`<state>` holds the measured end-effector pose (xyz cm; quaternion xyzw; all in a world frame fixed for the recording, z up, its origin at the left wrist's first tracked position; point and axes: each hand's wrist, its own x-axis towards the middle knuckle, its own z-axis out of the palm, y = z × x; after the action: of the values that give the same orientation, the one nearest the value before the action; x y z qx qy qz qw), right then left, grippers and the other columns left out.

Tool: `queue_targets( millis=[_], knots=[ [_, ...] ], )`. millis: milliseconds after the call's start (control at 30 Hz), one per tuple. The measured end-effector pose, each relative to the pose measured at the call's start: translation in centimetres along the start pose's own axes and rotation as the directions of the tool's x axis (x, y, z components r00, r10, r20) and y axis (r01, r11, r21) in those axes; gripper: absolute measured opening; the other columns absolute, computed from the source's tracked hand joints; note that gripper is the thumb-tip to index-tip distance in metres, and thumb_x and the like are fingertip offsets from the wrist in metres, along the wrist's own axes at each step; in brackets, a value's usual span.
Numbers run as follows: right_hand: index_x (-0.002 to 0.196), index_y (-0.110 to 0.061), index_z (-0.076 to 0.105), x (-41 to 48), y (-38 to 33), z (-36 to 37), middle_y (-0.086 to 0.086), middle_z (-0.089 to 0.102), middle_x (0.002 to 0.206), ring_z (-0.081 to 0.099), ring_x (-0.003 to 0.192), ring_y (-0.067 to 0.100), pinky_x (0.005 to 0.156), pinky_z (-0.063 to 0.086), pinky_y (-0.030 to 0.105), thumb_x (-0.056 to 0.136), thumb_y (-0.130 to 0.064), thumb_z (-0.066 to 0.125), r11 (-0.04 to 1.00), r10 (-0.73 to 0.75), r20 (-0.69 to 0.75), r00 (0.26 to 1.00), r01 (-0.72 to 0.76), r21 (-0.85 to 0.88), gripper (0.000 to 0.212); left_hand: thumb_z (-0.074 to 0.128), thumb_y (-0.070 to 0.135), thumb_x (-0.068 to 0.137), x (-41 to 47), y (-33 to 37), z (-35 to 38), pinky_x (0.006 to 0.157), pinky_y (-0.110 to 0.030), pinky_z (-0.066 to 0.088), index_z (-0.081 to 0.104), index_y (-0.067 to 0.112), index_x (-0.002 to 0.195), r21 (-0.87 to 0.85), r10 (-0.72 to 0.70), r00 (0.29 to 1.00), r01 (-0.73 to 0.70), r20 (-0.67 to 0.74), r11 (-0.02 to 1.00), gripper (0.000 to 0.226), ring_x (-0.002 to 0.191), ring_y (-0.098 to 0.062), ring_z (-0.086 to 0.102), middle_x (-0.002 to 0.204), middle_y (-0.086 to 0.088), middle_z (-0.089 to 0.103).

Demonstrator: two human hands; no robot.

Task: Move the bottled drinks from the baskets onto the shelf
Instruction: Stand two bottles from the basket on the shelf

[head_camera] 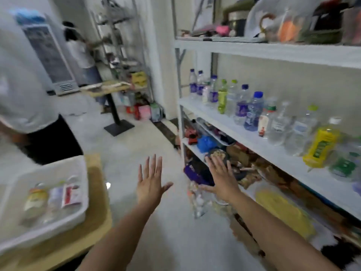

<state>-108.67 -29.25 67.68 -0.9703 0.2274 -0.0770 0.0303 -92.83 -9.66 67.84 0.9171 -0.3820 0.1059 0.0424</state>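
Fingers (154, 165) of the left hand (150, 182) are spread straight, gripping nothing. The right hand (220, 177), just beside it at 3 o'clock, is likewise splayed and empty. At 9 o'clock a white basket (58, 165) on the tabletop (101, 212) holds a few bottles (52, 198). At 2 o'clock many bottled drinks (252, 112) stand on the shelf (224, 126).

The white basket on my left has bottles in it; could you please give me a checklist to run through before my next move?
1. Left hand free: ok, open and empty.
2. Right hand free: ok, open and empty.
3. Bottles in the white basket: ok, at least two lie inside.
4. Room on the shelf: ok, bare board in front of the standing bottles.
5. Person beside the basket out of the way: cannot tell.
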Motion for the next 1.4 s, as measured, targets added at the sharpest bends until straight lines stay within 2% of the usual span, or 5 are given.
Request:
queue_targets(
  millis=[133, 333, 933, 1067, 1400],
  knots=[
    [0.150, -0.022, -0.013, 6.0, -13.2, 1.0, 0.002, -0.017, 0.158, -0.018, 0.145, 0.018, 0.114, -0.014, 0.045, 0.061, -0.091, 0.018, 0.974, -0.223, 0.081, 0.971, 0.219, 0.056, 0.117, 0.047, 0.063, 0.086, -5.1, -13.1, -1.3, 0.112, -0.040, -0.022, -0.005, 0.018, 0.152, 0.053, -0.331, 0.943, 0.332, -0.032, 0.942, 0.095, 0.143, -0.020, -0.021, 0.158, -0.002, -0.018],
    [0.150, -0.021, -0.012, 10.5, -27.7, 1.5, 0.003, -0.014, 0.159, -0.016, 0.145, 0.018, 0.116, -0.012, 0.045, 0.081, -0.072, 0.042, 0.864, -0.502, 0.100, 0.859, 0.494, 0.096, 0.102, 0.037, 0.067, 0.088, -11.3, -23.3, -1.3, 0.115, -0.045, -0.015, -0.016, 0.019, 0.151, 0.050, -0.631, 0.776, 0.630, 0.011, 0.775, 0.095, 0.145, -0.025, -0.021, 0.158, -0.004, -0.022],
    [0.151, -0.008, -0.003, 21.8, -44.0, 11.5, 0.004, -0.010, 0.159, -0.007, 0.146, 0.023, 0.119, -0.003, 0.041, 0.084, -0.069, 0.043, 0.817, -0.575, 0.384, 0.722, 0.533, 0.222, 0.102, 0.023, 0.073, 0.086, -8.2, -36.6, 4.1, 0.118, -0.045, -0.010, -0.017, 0.013, 0.150, 0.037, -0.833, 0.515, 0.846, 0.203, 0.532, 0.097, 0.145, -0.027, -0.023, 0.157, -0.008, -0.024],
    [0.150, -0.003, 0.005, 21.2, -46.2, 14.0, 0.006, 0.001, 0.160, -0.001, 0.146, 0.022, 0.117, 0.001, 0.038, 0.088, -0.069, 0.033, 0.835, -0.530, 0.455, 0.715, 0.533, 0.136, 0.095, -0.018, 0.092, 0.051, -7.4, -39.6, 5.6, 0.118, -0.045, -0.009, -0.014, 0.014, 0.151, -0.037, -0.832, 0.489, 0.867, 0.262, 0.498, 0.127, 0.146, -0.027, -0.019, 0.158, -0.009, -0.021],
    [0.146, 0.007, 0.008, 21.7, -49.7, 15.3, 0.018, 0.020, 0.150, 0.022, 0.136, 0.029, 0.113, 0.019, 0.035, 0.083, -0.067, 0.048, 0.971, -0.236, 0.431, 0.871, 0.191, 0.147, 0.105, 0.052, 0.058, 0.088, -2.7, -44.9, 7.6, 0.109, -0.040, 0.028, 0.009, 0.001, 0.148, -0.227, -0.730, 0.507, 0.861, 0.458, 0.455, 0.093, 0.139, -0.033, 0.025, 0.152, -0.019, 0.023]
  ],
)
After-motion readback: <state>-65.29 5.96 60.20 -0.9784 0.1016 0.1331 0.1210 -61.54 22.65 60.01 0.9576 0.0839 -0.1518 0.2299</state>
